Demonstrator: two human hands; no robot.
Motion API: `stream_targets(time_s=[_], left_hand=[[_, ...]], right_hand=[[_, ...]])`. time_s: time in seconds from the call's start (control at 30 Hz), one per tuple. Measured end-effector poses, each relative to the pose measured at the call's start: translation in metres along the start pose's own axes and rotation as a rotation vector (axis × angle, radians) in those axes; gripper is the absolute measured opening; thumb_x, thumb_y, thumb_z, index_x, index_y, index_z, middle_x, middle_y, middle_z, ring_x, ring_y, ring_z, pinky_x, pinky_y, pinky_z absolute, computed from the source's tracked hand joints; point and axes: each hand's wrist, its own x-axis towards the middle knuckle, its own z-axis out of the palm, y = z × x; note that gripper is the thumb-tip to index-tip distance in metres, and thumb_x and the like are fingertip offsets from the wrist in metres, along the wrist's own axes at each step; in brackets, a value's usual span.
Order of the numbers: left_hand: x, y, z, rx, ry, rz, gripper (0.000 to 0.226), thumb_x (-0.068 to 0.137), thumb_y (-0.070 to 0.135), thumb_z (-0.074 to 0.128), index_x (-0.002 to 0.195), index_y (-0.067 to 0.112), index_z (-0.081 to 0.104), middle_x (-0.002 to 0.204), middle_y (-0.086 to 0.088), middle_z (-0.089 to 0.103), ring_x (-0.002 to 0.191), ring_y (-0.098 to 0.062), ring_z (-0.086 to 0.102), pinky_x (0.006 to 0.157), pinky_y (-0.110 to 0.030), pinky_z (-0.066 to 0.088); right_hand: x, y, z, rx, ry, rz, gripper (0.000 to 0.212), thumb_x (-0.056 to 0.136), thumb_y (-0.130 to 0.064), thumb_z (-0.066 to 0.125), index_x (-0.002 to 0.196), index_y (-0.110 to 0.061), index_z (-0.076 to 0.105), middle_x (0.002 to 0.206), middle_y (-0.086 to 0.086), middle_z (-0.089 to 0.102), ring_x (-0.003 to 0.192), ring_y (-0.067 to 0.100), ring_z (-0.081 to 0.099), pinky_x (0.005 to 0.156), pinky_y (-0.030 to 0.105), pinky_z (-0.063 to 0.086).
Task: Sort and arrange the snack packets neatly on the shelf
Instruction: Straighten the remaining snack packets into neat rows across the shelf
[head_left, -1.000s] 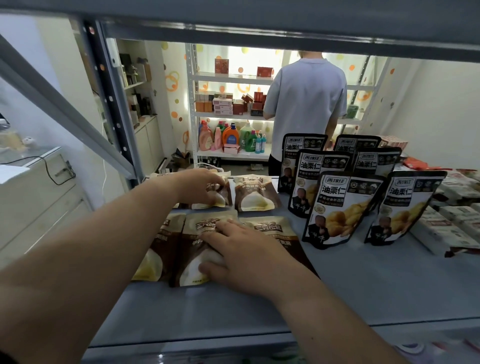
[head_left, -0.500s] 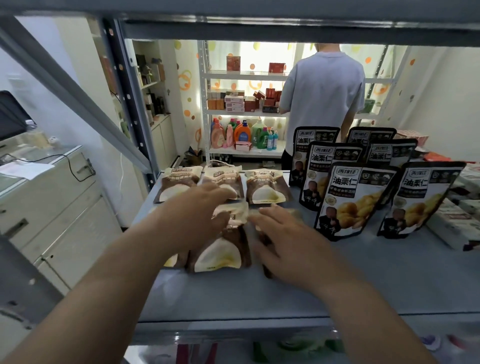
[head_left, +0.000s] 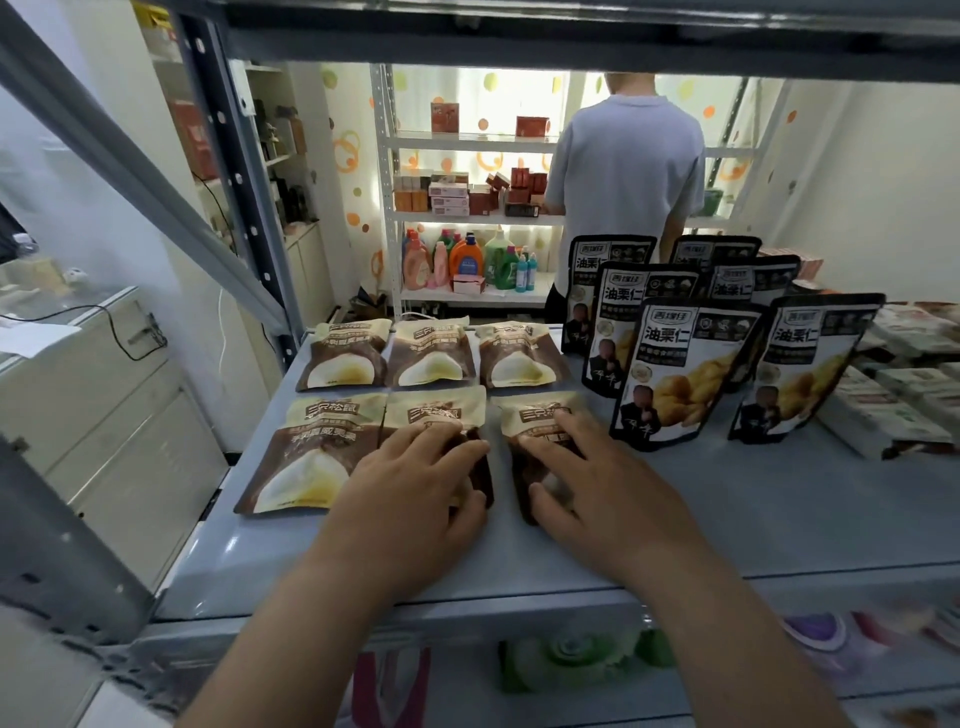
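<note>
Several brown-and-cream snack packets lie flat in two rows on the grey shelf. The back row holds three side by side. In the front row, the left packet lies uncovered. My left hand rests flat on the middle front packet, fingers spread. My right hand lies flat on the right front packet, fingers apart. Neither hand grips a packet. Black chestnut pouches stand upright to the right.
White boxed packs are stacked at the shelf's far right. A grey upright post and a diagonal brace frame the left side. A person in a grey shirt stands at a far shelf. Another shelf board runs overhead.
The front packets, bunched and overlapping before, now lie apart in a row. My left hand came back from the rear row onto the middle front packet; my right shifted to the right front packet.
</note>
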Motion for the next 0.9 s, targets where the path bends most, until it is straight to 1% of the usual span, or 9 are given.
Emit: stream_targets(time_s=[0.13,0.23,0.3,0.37,0.47,0.53,0.63,0.77,0.9], left_hand=[[-0.002,0.002,-0.001,0.011,-0.017,-0.006,0.057,0.088,0.056,0.032,0.141,0.039,0.044,0.148,0.010,0.041,0.134,-0.018,0.037,0.100,-0.038,0.043],[-0.002,0.004,-0.002,0.022,-0.028,-0.011,0.057,0.088,0.056,0.032,0.143,0.042,0.040,0.150,0.013,0.036,0.136,-0.015,0.032,0.103,-0.036,0.040],[0.000,0.003,-0.008,0.009,-0.036,-0.004,0.059,0.087,0.058,0.027,0.142,0.041,0.040,0.148,0.013,0.038,0.134,-0.014,0.034,0.103,-0.037,0.041],[0.012,-0.001,-0.018,-0.006,-0.026,0.015,0.059,0.087,0.057,0.026,0.140,0.038,0.043,0.142,0.009,0.046,0.128,-0.017,0.042,0.100,-0.038,0.044],[0.059,-0.010,-0.032,-0.067,0.004,0.073,0.050,0.091,0.046,0.037,0.138,0.033,0.046,0.135,0.003,0.053,0.118,-0.020,0.052,0.088,-0.038,0.049],[0.100,-0.011,-0.034,-0.091,-0.017,0.111,0.041,0.094,0.034,0.044,0.135,0.032,0.048,0.134,0.002,0.052,0.113,-0.019,0.054,0.085,-0.039,0.052],[0.152,-0.009,-0.022,-0.099,-0.140,0.136,0.045,0.094,0.019,0.048,0.138,0.031,0.049,0.143,0.003,0.045,0.119,-0.019,0.052,0.094,-0.043,0.050],[0.188,-0.007,-0.001,-0.031,-0.257,0.170,0.056,0.088,0.005,0.047,0.138,0.029,0.053,0.148,0.002,0.044,0.132,-0.017,0.043,0.108,-0.039,0.039],[0.199,-0.001,0.010,0.060,-0.309,0.183,0.054,0.087,0.006,0.047,0.135,0.031,0.057,0.145,0.002,0.048,0.132,-0.019,0.044,0.107,-0.041,0.040]], right_hand=[[0.004,0.002,-0.003,-0.023,0.000,0.006,0.057,0.087,-0.058,0.031,0.143,-0.045,0.036,0.159,-0.006,0.023,0.142,0.017,0.028,0.099,0.034,0.040],[0.007,0.002,-0.004,-0.033,0.008,-0.007,0.051,0.091,-0.053,0.038,0.142,-0.043,0.039,0.157,-0.004,0.027,0.141,0.018,0.029,0.097,0.034,0.041],[0.007,0.002,-0.003,-0.026,0.014,-0.019,0.051,0.093,-0.054,0.037,0.142,-0.042,0.038,0.157,-0.003,0.027,0.142,0.019,0.028,0.099,0.035,0.040],[0.005,0.004,-0.003,0.005,0.021,-0.022,0.053,0.092,-0.058,0.032,0.143,-0.042,0.037,0.157,-0.004,0.027,0.145,0.018,0.023,0.104,0.034,0.037],[0.001,0.007,-0.004,0.026,-0.006,-0.015,0.064,0.086,-0.066,0.020,0.145,-0.044,0.031,0.160,-0.006,0.022,0.147,0.016,0.017,0.110,0.034,0.031],[0.000,0.009,-0.006,0.033,-0.028,-0.008,0.063,0.088,-0.066,0.021,0.147,-0.045,0.028,0.161,-0.008,0.018,0.148,0.015,0.015,0.111,0.035,0.029],[0.000,0.010,-0.008,0.035,-0.043,-0.013,0.057,0.093,-0.063,0.030,0.148,-0.045,0.026,0.162,-0.007,0.016,0.148,0.015,0.015,0.111,0.034,0.028],[0.002,0.009,-0.012,0.026,-0.052,-0.016,0.058,0.095,-0.061,0.036,0.149,-0.042,0.028,0.163,-0.004,0.017,0.147,0.017,0.017,0.111,0.033,0.028],[0.002,0.009,-0.011,0.010,-0.058,-0.018,0.059,0.094,-0.061,0.036,0.149,-0.041,0.027,0.163,-0.001,0.016,0.145,0.021,0.023,0.109,0.034,0.031]])
